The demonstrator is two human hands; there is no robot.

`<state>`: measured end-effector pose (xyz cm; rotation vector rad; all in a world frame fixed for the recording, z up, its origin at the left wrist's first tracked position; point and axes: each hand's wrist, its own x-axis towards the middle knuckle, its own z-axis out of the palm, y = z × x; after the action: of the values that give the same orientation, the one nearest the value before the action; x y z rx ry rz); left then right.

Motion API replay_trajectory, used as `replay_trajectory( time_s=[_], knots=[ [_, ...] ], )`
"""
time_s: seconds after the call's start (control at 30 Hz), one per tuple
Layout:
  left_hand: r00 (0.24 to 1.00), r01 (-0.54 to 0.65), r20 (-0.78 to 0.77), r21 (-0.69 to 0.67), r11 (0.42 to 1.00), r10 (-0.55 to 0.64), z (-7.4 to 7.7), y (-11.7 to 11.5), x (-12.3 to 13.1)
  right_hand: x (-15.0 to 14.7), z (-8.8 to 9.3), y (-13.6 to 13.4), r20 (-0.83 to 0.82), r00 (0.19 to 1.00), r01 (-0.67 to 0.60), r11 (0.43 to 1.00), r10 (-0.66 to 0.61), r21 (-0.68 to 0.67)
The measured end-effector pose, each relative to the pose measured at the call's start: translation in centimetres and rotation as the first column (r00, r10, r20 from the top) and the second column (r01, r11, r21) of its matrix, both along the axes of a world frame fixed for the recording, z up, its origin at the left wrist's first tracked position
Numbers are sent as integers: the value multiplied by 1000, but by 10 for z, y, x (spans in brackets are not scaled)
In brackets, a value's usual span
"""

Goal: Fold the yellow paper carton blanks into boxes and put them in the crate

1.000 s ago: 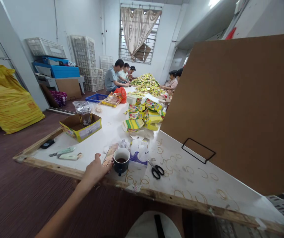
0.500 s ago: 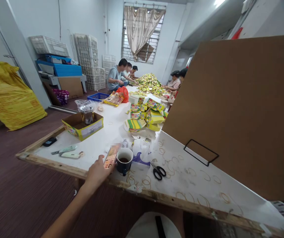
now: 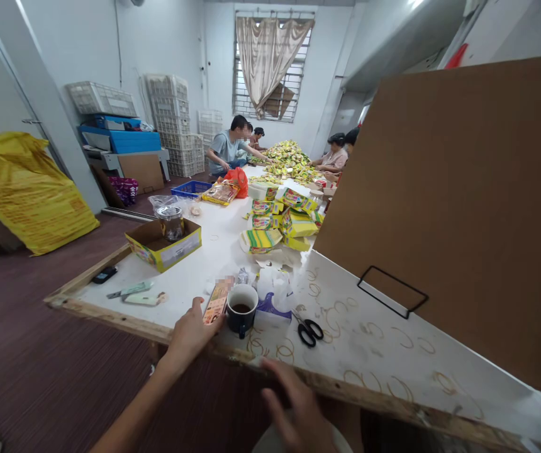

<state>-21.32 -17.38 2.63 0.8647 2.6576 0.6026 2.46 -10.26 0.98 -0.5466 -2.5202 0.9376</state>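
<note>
My left hand [image 3: 192, 333] is at the table's front edge, by the lower end of a phone [image 3: 218, 301] with a lit screen. Its fingers are apart, with the thumb against the phone's bottom end; the phone lies on the table. Just right of the phone stands a dark mug [image 3: 241, 309] with a white inside and brown liquid in it. My right hand [image 3: 301, 409] is low in front of the table edge, fingers spread and holding nothing. Black-handled scissors [image 3: 309, 330] lie beyond it, beside a white and purple plastic bag [image 3: 273, 302].
Rubber bands [image 3: 336, 314] are scattered over the table's right side. A large cardboard sheet [image 3: 454, 220] stands at right. At left are a shallow box [image 3: 180, 251] with a jar and two cutters [image 3: 141, 296]. Yellow cartons [image 3: 294, 223] are stacked ahead; several people sit farther back.
My right hand has come into view at the bottom. My left hand stays beside the phone. The view has shifted slightly, and a person at the far left side reaches toward the heap.
</note>
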Motion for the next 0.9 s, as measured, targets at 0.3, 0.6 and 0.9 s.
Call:
replay_trajectory(
  time_s=[0.3, 0.6, 0.9],
  knots=[
    [1000, -5, -3, 91, 996, 5, -9, -11, 9, -107, -1, -25, 325, 939, -121, 993, 116, -5],
    [941, 210, -310, 222, 952, -135, -52, -62, 24, -107, -3, -24, 355, 923, -147, 989, 150, -36],
    [891, 283, -416, 196, 939, -181, -51, -64, 20, -106, 0, -22, 325, 932, -147, 987, 163, -72]
  ],
)
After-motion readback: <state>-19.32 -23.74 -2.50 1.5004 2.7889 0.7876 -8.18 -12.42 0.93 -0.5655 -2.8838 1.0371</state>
